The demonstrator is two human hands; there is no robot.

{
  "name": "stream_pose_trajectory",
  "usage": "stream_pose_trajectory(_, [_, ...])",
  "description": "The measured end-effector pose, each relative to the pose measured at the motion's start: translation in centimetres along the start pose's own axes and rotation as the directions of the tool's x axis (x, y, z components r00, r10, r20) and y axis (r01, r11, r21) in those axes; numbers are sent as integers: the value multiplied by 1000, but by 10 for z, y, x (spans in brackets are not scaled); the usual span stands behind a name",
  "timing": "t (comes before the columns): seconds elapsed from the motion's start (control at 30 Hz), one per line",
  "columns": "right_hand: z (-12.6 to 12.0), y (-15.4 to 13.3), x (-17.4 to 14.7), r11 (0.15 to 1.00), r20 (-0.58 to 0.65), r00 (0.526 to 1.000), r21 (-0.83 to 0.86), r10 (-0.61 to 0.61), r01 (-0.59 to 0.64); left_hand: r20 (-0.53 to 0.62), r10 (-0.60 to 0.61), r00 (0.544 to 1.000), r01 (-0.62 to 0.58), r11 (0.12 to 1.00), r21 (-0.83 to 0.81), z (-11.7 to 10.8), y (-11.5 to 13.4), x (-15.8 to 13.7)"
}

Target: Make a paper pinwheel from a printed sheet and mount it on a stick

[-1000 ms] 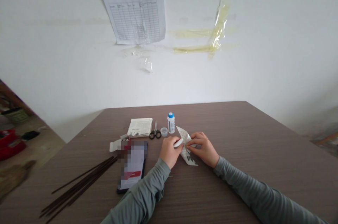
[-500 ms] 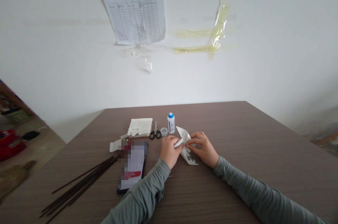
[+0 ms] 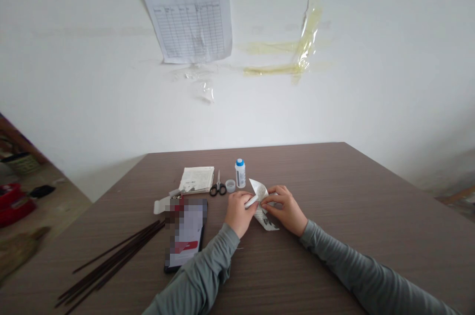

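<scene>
Between my hands is a folded piece of printed paper (image 3: 259,188), its pointed ends sticking out at the top and at the lower right. My left hand (image 3: 238,211) is closed on its left side, where a white rolled part shows by the thumb. My right hand (image 3: 285,207) pinches the paper's middle from the right; the exact fold under the fingertips is hidden. Just behind my hands stands a white glue bottle (image 3: 240,175) with a blue top. Beside it are a small clear cap (image 3: 230,186) and black-handled scissors (image 3: 218,188).
A stack of folded printed paper (image 3: 196,179) lies left of the scissors. Nearer me are a phone (image 3: 187,236), a small opened box (image 3: 163,204) and several thin dark sticks (image 3: 111,263). The brown table (image 3: 334,191) meets a white wall with a taped sheet (image 3: 191,25).
The upper tip of the folded paper has shifted very slightly to the right. Both hands keep almost the same place and hold.
</scene>
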State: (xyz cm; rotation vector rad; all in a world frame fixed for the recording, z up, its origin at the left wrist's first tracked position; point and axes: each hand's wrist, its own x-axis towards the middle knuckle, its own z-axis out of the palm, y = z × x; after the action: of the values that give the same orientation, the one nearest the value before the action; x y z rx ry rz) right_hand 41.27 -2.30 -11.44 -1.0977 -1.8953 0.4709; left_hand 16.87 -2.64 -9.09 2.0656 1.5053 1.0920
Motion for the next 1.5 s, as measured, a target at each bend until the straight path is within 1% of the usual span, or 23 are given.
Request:
stream_pose_trajectory(0.17, [-1, -4, 0, 1000, -20, 1000, -2, 20, -20, 8, 0, 1000, 1, 999, -37, -1, 4, 0])
stream_pose_trajectory(0.37, [-2, -5, -1, 999, -74, 997, -31, 35, -38, 21, -5, 1000, 6, 999, -51, -1, 9, 0])
stream_pose_trajectory(0.53, [1, 3, -2, 994, -111, 989, -33, 102, -107, 27, -15, 1000, 17, 998, -53, 0, 11, 1])
stream_pose_trajectory(0.6, [2, 6, -2, 991, -90, 989, -44, 120, -124, 28, -20, 999, 21, 998, -51, 0, 12, 1])
stream_pose_trajectory(0.73, [2, 6, -1, 991, -25, 993, -73, 112, -114, 23, -28, 999, 29, 998, -48, 1, 11, 1])
stream_pose_trajectory(0.9, [0, 2, 1, 992, 26, 993, -59, 113, -112, 38, -29, 999, 30, 999, -29, 2, 9, 2])
stream_pose_trajectory(1.37, [-4, -1, 7, 986, 114, 980, -69, 162, -155, 37, -84, 996, 84, 996, 23, 7, 3, 0])
stream_pose_trajectory(1.5, [-4, 1, 7, 991, 113, 985, -63, 127, -121, 35, -80, 996, 80, 997, 19, 8, 3, 0])
